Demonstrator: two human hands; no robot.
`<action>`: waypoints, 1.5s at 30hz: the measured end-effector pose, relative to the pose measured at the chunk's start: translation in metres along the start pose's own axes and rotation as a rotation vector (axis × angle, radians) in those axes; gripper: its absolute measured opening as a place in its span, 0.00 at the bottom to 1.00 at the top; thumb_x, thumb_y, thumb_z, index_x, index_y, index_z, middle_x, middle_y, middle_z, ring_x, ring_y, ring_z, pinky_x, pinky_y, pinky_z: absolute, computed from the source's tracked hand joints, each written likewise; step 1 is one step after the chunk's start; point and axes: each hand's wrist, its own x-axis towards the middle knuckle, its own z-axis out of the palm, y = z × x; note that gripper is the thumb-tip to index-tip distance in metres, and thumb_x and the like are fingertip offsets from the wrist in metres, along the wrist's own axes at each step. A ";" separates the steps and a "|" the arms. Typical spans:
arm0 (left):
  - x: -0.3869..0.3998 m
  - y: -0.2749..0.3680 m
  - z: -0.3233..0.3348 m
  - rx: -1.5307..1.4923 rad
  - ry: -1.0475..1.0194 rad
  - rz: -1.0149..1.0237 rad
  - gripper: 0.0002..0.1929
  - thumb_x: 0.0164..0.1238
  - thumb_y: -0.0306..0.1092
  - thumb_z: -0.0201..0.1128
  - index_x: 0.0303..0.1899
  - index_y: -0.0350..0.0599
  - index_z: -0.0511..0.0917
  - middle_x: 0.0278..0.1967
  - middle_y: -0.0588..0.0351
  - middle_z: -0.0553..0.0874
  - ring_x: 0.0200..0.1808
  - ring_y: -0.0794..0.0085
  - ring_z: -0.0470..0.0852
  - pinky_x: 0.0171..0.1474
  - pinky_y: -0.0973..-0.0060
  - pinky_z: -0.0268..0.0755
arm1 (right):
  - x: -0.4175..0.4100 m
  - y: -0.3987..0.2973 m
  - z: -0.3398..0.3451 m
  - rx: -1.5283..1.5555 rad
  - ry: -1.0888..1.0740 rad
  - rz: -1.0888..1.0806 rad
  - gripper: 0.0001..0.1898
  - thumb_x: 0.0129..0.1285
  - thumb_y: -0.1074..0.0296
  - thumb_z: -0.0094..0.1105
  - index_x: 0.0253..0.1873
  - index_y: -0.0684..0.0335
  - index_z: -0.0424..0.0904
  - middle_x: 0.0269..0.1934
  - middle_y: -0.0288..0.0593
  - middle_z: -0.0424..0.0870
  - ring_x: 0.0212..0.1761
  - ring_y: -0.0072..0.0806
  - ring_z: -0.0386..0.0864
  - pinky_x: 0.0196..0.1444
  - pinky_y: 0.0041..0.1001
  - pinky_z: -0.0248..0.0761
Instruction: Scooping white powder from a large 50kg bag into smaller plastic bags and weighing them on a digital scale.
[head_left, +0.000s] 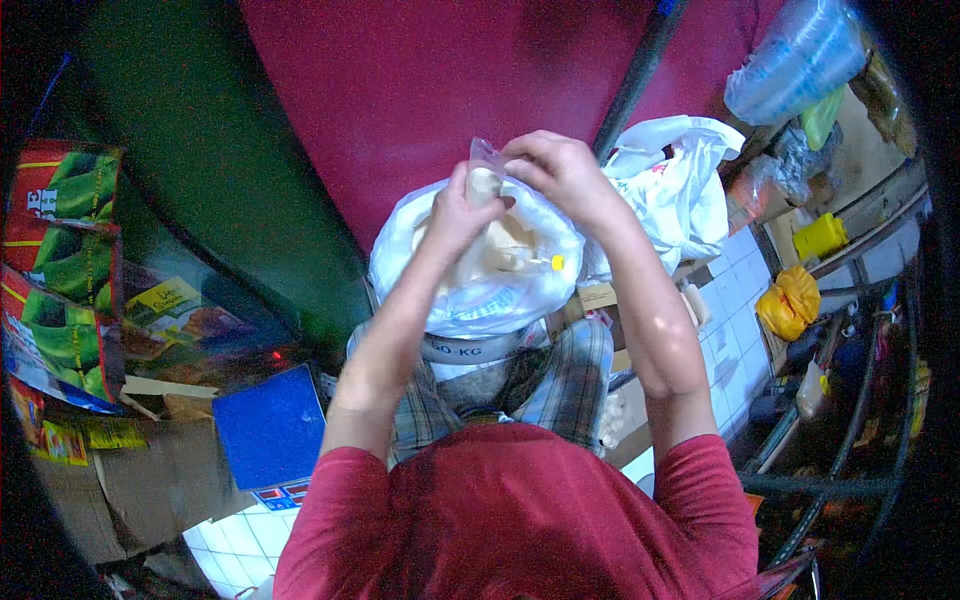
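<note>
My left hand is closed around a small clear plastic bag with pale contents, above a large open sack. At the bag's upper end, the bent fingers of my right hand touch or pinch the loose plastic; the exact hold is blurred. Below both hands stands the white plastic-lined sack between my knees, its rim rolled outward. Pale powder or a similar loose material lies inside it. A clear plastic object with a yellow cap rests at the inner right side of the sack.
A white plastic carrier bag stands to the right of the sack. A blue flat folder or book lies on cardboard at the left. Packaged goods are at the far left. An orange plastic bag and a yellow container are at the right.
</note>
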 end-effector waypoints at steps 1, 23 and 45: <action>0.003 0.003 -0.010 0.014 0.011 -0.019 0.25 0.44 0.42 0.70 0.44 0.44 0.71 0.35 0.50 0.81 0.39 0.65 0.80 0.44 0.70 0.71 | -0.006 0.007 -0.002 0.076 0.052 0.060 0.11 0.56 0.66 0.57 0.40 0.67 0.78 0.32 0.47 0.78 0.37 0.34 0.78 0.40 0.27 0.69; 0.010 0.025 -0.078 1.258 -0.666 -0.044 0.18 0.47 0.40 0.59 0.44 0.54 0.78 0.34 0.47 0.82 0.39 0.57 0.81 0.42 0.61 0.73 | -0.073 0.059 0.103 0.119 -0.128 0.360 0.10 0.54 0.65 0.56 0.40 0.61 0.78 0.39 0.49 0.76 0.34 0.41 0.78 0.40 0.35 0.70; -0.024 -0.002 -0.080 0.780 -0.238 -0.187 0.23 0.46 0.46 0.62 0.46 0.48 0.76 0.39 0.44 0.81 0.43 0.53 0.79 0.46 0.61 0.70 | -0.028 0.010 0.109 0.340 0.038 0.190 0.12 0.54 0.60 0.58 0.40 0.60 0.79 0.49 0.50 0.73 0.54 0.44 0.68 0.55 0.35 0.61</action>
